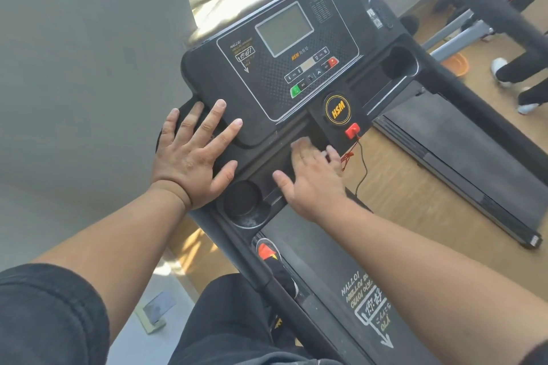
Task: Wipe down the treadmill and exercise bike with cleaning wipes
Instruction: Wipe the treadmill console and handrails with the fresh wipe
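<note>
A black treadmill console [275,68] with a grey screen, buttons and a yellow HSM badge fills the middle of the view. My left hand [192,154] lies flat with spread fingers on the console's near left corner. My right hand [311,178] rests on the tray ledge below the badge, fingers extended and slightly blurred; I cannot tell if a wipe lies under it. A red safety key [353,130] with a cord hangs just right of my right hand. The belt [335,290] runs below me.
A round cup holder [241,201] sits between my wrists. A second treadmill [462,151] stands to the right on the wooden floor. Another person's legs and shoes [522,80] are at the far right. A grey wall and window lie left and ahead.
</note>
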